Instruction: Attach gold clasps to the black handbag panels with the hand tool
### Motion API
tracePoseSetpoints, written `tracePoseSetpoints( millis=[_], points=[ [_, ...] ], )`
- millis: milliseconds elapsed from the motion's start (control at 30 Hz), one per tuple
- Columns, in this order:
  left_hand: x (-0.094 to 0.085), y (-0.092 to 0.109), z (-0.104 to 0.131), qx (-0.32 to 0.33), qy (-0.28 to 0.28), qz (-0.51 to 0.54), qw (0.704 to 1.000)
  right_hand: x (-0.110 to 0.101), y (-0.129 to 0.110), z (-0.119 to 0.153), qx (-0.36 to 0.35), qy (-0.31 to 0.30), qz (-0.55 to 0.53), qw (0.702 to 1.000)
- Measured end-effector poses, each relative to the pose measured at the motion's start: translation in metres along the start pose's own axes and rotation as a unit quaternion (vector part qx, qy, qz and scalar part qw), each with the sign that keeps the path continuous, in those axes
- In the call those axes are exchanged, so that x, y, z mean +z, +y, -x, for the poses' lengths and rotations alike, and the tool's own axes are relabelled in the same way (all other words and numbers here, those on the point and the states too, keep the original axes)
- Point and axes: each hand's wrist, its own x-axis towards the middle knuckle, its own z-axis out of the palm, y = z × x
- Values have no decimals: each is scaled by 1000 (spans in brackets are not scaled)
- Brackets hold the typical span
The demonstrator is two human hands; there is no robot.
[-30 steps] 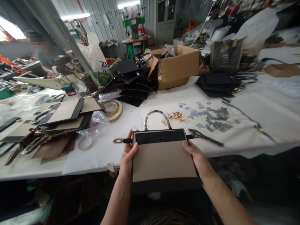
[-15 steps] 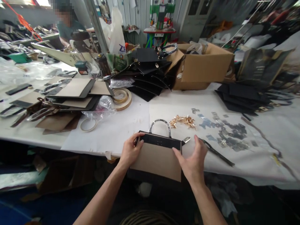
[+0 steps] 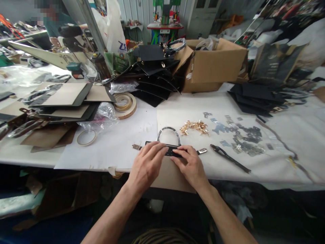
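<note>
A flat handbag panel [image 3: 175,179], beige below with a black band along its top, rests at the table's front edge. Its curved handle [image 3: 169,128], with a shiny wrap, points away from me. Metal-tipped straps stick out on both sides, a left strap [image 3: 136,147] and a right strap [image 3: 202,151]. My left hand [image 3: 147,162] is closed over the band's left part, fingers together. With thumb and fingers, my right hand [image 3: 190,166] pinches at the band's right part. Whether anything small is under the fingertips is hidden. Gold-coloured fasteners [image 3: 195,127] lie piled beyond the panel.
Flat metal plates [image 3: 250,137] and a dark slim tool [image 3: 230,158] lie to the right. Tape rolls [image 3: 125,105] and stacked panels [image 3: 63,96] are on the left. Behind stand black bag pieces [image 3: 154,84] and a cardboard box [image 3: 218,69]. A person [image 3: 53,23] is far left.
Both hands have moved inward from the panel's sides onto its black band. The right fingers, spread before, now pinch there. The left strap has come into sight. My view has shifted slightly.
</note>
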Motion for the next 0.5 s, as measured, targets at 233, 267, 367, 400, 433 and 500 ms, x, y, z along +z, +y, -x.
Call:
tracePoseSetpoints(
  millis=[233, 267, 367, 400, 433, 500],
  points=[
    [41, -18, -18, -12, -65, 85, 994, -8, 4, -9, -4, -39, 1, 999],
    [45, -23, -16, -19, -55, 102, 993, -10, 4, -11, -4, -50, -2, 999],
    [50, -31, -10, -28, -47, 128, 990, -10, 3, -15, -8, -76, -10, 997],
    [49, -32, -8, -28, -48, 130, 990, -9, 4, -15, -9, -81, -12, 997],
    [49, -33, -7, -30, -49, 130, 990, -8, 4, -15, -9, -83, -13, 996],
    [48, -33, -6, -30, -51, 129, 990, -5, 5, -13, -8, -80, -14, 997]
  ],
)
